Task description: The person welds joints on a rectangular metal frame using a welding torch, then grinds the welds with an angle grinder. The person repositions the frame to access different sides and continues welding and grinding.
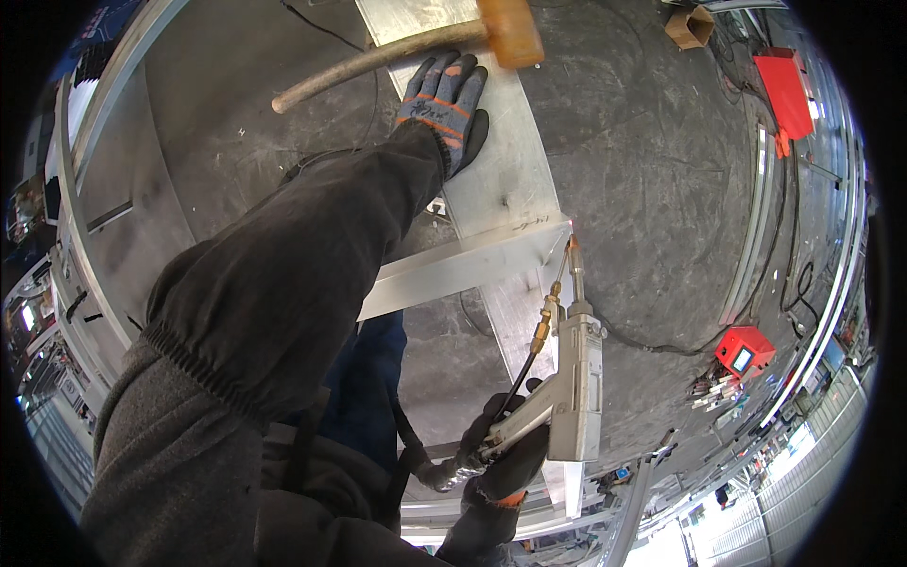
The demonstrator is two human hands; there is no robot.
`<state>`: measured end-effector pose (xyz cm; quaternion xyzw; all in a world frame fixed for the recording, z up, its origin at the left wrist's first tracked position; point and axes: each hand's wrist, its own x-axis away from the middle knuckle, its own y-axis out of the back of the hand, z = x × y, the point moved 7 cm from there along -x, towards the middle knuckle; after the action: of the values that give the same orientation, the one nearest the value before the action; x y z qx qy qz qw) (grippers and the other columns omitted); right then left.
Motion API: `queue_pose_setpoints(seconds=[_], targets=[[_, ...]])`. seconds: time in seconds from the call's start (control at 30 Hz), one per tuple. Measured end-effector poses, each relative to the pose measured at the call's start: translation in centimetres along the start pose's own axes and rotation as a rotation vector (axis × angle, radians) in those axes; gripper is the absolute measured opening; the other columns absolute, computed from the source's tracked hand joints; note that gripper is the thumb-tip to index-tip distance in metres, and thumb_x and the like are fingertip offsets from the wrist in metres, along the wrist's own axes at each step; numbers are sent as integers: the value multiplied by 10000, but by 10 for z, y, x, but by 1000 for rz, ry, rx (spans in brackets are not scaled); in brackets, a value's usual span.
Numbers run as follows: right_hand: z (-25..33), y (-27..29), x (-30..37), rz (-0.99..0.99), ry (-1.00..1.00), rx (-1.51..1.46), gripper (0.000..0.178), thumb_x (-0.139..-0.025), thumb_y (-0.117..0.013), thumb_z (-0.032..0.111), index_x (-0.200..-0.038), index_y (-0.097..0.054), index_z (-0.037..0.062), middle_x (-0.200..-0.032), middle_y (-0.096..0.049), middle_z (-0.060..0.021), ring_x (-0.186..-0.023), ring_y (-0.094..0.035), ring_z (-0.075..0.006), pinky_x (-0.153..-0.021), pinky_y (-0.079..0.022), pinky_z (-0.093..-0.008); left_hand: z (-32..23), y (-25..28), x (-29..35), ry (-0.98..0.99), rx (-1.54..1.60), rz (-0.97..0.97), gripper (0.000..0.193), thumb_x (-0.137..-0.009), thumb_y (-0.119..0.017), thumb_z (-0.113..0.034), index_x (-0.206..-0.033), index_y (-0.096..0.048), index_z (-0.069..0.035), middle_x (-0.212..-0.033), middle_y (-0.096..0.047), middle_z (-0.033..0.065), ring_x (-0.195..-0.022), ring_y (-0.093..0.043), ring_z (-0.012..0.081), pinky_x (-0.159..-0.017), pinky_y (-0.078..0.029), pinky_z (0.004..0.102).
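Note:
My left hand (439, 111), in a grey glove with orange stripes, lies flat with fingers stretched on a wide silver metal bar (505, 156). Just past its fingertips a mallet (378, 64) with a wooden handle and an amber head rests across the bar. A second metal piece (458, 263) crosses the bar below the hand. My right hand (505, 449), in a dark glove, is wrapped round the grip of a grey welding gun (578, 378). The gun's copper-coloured nozzle points up to the crosspiece's right corner, where a small pinkish glow shows. Whether the tip touches is unclear.
Dark sheeting (642, 170) lies beneath the metal. To the right are a red box with a small screen (746, 352), a red object (786, 94) and loose cables. A cardboard box (690, 26) stands at the far right. Metal framing (76, 198) runs along the left.

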<state>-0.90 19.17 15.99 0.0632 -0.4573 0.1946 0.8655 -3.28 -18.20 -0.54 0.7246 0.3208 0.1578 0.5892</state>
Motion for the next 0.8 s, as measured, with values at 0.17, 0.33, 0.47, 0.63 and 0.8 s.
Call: queue_pose_setpoints(seconds=[0.17,0.33,0.47,0.63,0.8], targets=[[9,-5,-5,-103,17,-44,685,-1001,-516,606,-1366,-476,27,-976,-650,-130,-591,-661,-205,-439,-524,-301,0,-2,0,16,-1,40,587,-970,-523,-332,-1493,-448,-75,-1536,-417,170,-1432,-381,378,-1237,-233,504],[11,-9,-9,-61,30,-28,680,-994,-527,606,-1347,-484,27,-997,-661,-141,-601,-663,-208,-450,-530,-305,1,0,0,8,19,21,576,-950,-568,-303,-1474,-460,-89,-1529,-421,165,-1436,-369,392,-1219,-263,531],[14,-9,-11,-46,60,-4,664,-997,-529,592,-1342,-488,26,-1000,-664,-144,-599,-662,-212,-453,-532,-308,0,1,0,-1,22,0,570,-954,-565,-296,-1475,-460,-88,-1528,-421,168,-1432,-375,392,-1219,-266,532],[15,-13,-13,-50,57,1,612,-1024,-482,547,-1365,-470,39,-967,-655,-144,-571,-636,-205,-451,-518,-306,0,0,0,3,8,7,563,-951,-570,-289,-1466,-469,-83,-1523,-426,172,-1427,-381,391,-1215,-274,533],[15,-14,-13,-94,77,64,569,-1051,-398,519,-1381,-449,58,-918,-637,-142,-519,-584,-186,-429,-475,-289,0,1,0,-2,1,3,573,-965,-541,-323,-1476,-462,-76,-1529,-415,165,-1434,-375,369,-1231,-244,509]])
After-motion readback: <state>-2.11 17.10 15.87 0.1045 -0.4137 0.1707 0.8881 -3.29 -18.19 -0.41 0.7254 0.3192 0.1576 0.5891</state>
